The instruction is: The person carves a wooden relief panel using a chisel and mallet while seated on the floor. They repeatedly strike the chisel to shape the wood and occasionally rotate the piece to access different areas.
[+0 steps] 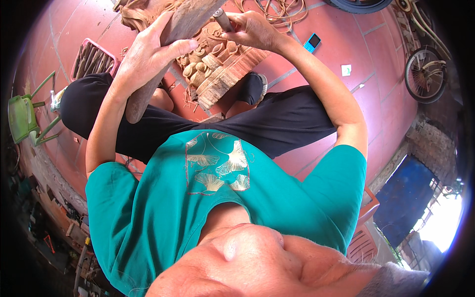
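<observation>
My left hand [148,57] is closed round a long, flat-sided wooden mallet [189,22] that slants up and to the right, its narrower end reaching down toward my lap. In my right hand [253,32] is a chisel [223,21], gripped near its round, dark butt end; its cutting end is hidden. Beneath both hands, between my legs, lies a carved wooden block [213,62] with rounded relief shapes and a rough lower edge. The mallet covers part of the carving, and its upper end is close to the chisel's butt.
A pink basket [117,63] of several chisels stands at the left, near a green chair [22,119]. A blue phone [312,43] and a small white piece of paper [346,70] lie on the red tiles [341,29]. Behind are a coiled cable [284,19] and, right, a wheel [426,74].
</observation>
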Demonstrator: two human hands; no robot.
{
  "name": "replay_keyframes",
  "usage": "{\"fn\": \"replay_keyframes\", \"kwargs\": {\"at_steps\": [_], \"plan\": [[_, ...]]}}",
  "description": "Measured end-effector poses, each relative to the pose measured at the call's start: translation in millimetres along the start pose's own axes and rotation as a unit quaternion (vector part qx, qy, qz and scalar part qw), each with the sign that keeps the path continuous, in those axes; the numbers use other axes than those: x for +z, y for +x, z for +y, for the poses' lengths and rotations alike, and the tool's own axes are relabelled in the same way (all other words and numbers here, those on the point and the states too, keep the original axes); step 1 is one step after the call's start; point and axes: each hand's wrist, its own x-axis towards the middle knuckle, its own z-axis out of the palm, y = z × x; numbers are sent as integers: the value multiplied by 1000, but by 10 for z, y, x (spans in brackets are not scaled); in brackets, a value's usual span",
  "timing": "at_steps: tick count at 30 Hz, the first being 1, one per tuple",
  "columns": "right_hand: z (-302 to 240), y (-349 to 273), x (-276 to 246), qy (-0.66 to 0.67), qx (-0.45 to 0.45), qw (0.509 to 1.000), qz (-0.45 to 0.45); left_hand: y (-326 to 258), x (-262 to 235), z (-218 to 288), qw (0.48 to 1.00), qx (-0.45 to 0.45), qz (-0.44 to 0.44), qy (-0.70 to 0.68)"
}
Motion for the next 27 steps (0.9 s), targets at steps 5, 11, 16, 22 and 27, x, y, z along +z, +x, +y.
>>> {"fn": "replay_keyframes", "kwargs": {"at_steps": [5, 11, 16, 22, 27], "plan": [[54, -13, 32, 1, 6, 1000, 5, 11, 33, -59, 999, 38, 18, 4], [78, -7, 50, -20, -6, 1000, 7, -19, -8, 16, 1000, 8, 0, -17], [101, -4, 70, -7, -5, 1000, 6, -15, -12, -14, 998, 53, 28, -29], [45, -1, 31, -20, 15, 1000, -5, -51, -8, 51, 994, 40, 26, -99], [13, 38, 41, -27, 4, 1000, 7, -64, 10, -26, 1000, -14, -1, -2]]}}
